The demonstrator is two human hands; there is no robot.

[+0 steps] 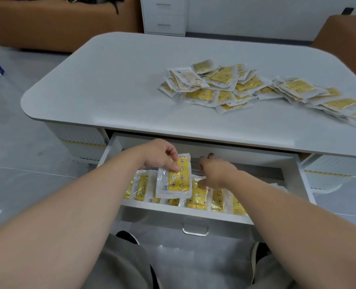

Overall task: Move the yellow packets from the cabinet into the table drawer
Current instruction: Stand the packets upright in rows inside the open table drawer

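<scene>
The right hand (216, 174) reaches down into the open drawer (183, 209), and its fingertips are blurred and partly hidden behind the hand, so I cannot tell whether they grip anything. The row of packets (198, 197) standing in the drawer is cut off below by the front wall. The left hand (160, 155) pinches a yellow packet (174, 178) by its far end, thumb and fingers pressed on it (printed face up), above that row; its long axis runs from near to far. A pile of packets (246, 88) lies on the table (110, 84).
</scene>
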